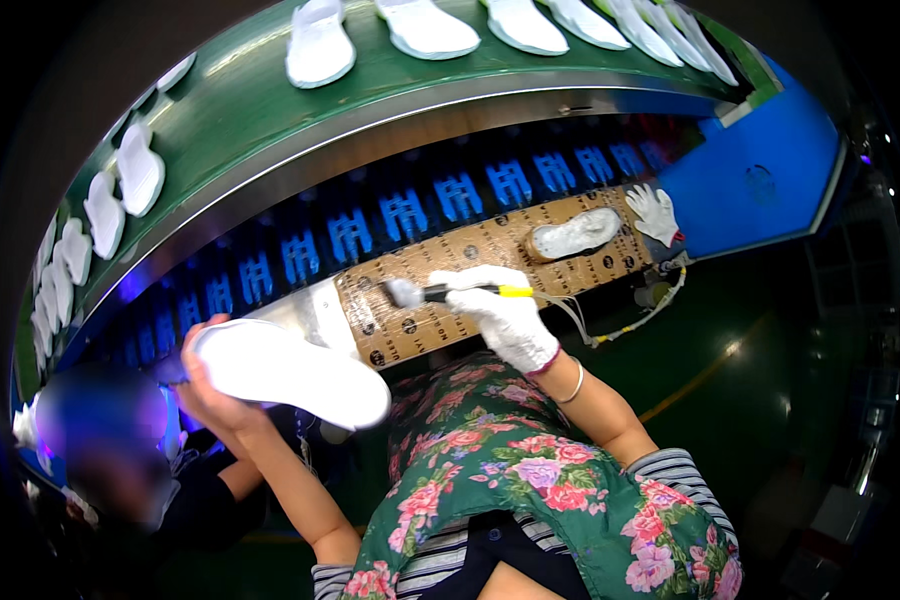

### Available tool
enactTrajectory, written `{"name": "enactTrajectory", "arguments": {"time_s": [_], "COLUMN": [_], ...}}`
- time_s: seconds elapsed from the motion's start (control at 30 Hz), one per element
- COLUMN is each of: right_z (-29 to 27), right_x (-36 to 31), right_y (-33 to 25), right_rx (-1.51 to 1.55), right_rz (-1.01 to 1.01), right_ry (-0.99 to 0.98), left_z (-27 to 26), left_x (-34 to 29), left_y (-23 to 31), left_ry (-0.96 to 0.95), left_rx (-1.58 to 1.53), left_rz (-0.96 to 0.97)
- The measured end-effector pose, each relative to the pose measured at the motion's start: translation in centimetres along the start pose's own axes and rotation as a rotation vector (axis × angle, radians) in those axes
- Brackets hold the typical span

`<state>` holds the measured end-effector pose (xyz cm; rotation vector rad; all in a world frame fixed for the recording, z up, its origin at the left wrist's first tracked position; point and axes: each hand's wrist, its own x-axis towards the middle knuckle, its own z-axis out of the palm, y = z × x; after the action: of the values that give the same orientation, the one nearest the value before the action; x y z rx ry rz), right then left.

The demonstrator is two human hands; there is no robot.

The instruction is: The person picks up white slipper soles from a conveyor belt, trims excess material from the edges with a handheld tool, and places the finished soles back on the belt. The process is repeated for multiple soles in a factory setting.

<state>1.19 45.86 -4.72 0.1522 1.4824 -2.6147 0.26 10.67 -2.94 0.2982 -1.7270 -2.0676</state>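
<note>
My bare left hand (213, 392) grips a white shoe sole (290, 372) by its far left end and edge, holding it up in front of the work ledge. In a white knit glove, my right hand (507, 318) is closed round a brush (436, 293) with a black and yellow handle and pale bristles. The bristle end points left, toward the sole but apart from it. Beneath the brush lies a ledge covered in printed brown cardboard (407, 330). A white, smeared sole-shaped piece (576, 234) rests on the cardboard to the right.
A spare white glove (654, 213) lies at the ledge's right end, near a thin hose (625, 331). Behind is a row of blue holders (403, 213). White soles (320, 45) line a green conveyor belt (232, 95). Another person (195, 490) is close by on the left.
</note>
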Motion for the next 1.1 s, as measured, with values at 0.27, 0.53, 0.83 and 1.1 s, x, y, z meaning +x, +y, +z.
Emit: {"name": "enactTrajectory", "arguments": {"time_s": [0.27,0.53,0.83,1.1], "right_z": [3.5,2.6,2.8,2.1], "right_x": [0.4,-0.1,1.4,0.0], "right_y": [0.1,-0.9,-2.9,-2.1], "right_rx": [-0.157,-0.278,-0.962,-0.958], "right_rz": [0.002,-0.174,-0.819,-0.957], "right_ry": [-0.213,-0.177,-0.204,-0.308], "left_z": [5.3,8.1,13.3,12.4], "left_x": [-11.7,-12.5,-11.8,-13.0], "left_y": [-13.7,-11.7,-8.0,-12.0], "left_ry": [-0.189,-0.725,-0.459,-0.331], "left_rx": [-0.604,-1.108,-0.653,-0.451], "left_rz": [-1.003,-0.954,-0.745,-0.792]}}
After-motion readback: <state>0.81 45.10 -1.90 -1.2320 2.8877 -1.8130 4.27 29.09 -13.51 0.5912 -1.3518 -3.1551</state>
